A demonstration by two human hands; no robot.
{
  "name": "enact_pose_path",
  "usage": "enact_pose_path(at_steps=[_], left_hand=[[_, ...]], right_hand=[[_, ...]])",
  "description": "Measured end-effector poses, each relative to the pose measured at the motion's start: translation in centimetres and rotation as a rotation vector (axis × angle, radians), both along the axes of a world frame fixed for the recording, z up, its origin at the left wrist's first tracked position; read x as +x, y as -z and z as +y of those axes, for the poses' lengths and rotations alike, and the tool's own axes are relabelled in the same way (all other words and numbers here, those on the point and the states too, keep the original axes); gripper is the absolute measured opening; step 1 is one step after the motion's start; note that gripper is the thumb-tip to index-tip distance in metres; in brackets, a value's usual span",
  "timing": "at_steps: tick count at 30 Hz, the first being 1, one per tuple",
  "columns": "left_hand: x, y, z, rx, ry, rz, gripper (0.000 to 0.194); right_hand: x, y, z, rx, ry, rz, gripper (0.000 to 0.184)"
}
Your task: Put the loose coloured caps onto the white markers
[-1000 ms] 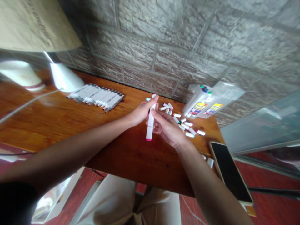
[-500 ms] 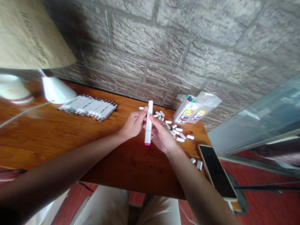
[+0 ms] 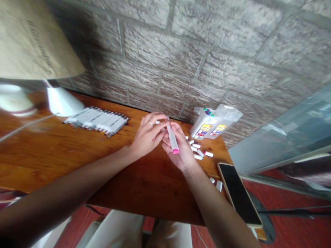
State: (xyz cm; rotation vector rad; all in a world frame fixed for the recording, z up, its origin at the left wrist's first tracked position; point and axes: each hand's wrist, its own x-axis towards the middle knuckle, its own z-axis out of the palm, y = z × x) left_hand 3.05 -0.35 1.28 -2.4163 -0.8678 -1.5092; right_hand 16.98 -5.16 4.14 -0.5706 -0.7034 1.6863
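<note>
A white marker [image 3: 172,138] with a pink end is held above the desk in front of me, its pink end tilted down toward me. My right hand [image 3: 183,151] wraps round its body from below and the right. The fingers of my left hand [image 3: 147,137], one wearing a ring, close on the marker's far end, which they partly cover. Just beyond my right hand, several loose white marker caps [image 3: 196,146] with coloured ends lie on the wooden desk [image 3: 124,186].
A row of several grey-white markers [image 3: 97,119] lies at the left, by a lamp [image 3: 62,100] and a white cup [image 3: 15,100]. Clear plastic marker cases [image 3: 216,124] stand against the brick wall. A phone [image 3: 240,193] rests at the right edge near two more caps [image 3: 219,186].
The marker has tipped from nearly upright to slanting, its pink end now facing me. My left hand has turned palm down and its fingers have moved up over the marker's far end.
</note>
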Motion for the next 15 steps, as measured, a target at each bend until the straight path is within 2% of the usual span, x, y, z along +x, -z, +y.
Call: enact_pose_path(at_steps=[5,8,10,15], left_hand=[[-0.2,1.3,0.6,-0.076,0.06,-0.008,0.017],[-0.1,1.2,0.4,-0.053,0.101,-0.011,0.011],[0.0,1.0,0.3,-0.083,0.142,-0.023,0.016],[0.5,1.3,0.1,-0.134,0.149,-0.034,0.018]], right_hand=[[0.0,-0.3,-0.5,0.035,-0.074,-0.053,0.025],[0.2,-0.7,-0.5,0.025,-0.041,-0.109,0.024],[0.3,-0.7,-0.3,0.035,-0.026,-0.171,0.025],[0.3,0.2,0.5,-0.038,-0.021,-0.233,0.027]])
